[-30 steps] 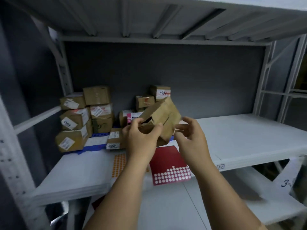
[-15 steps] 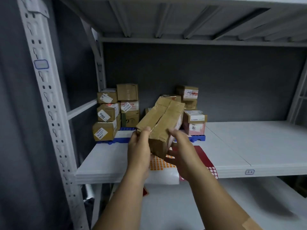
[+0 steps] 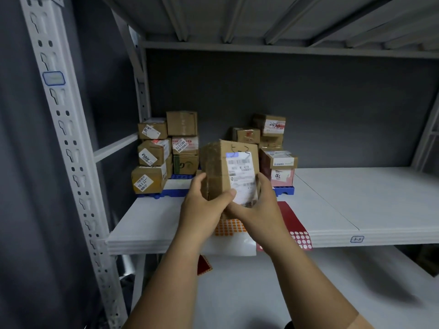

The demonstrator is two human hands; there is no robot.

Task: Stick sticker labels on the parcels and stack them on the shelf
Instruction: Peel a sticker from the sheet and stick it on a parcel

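Two hands, left hand (image 3: 202, 207) and right hand (image 3: 257, 210), curled around brown cardboard parcel (image 3: 221, 169) at frame centre, above shelf (image 3: 356, 198); upright, taped, white printed label (image 3: 241, 176) facing camera.

dim, bluish indoor light, soft overall focus, wide-angle bowing at the edges, deep shadow at far left

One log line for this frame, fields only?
left hand: grips parcel | right hand: grips parcel | parcel: upright, above shelf | unstacked
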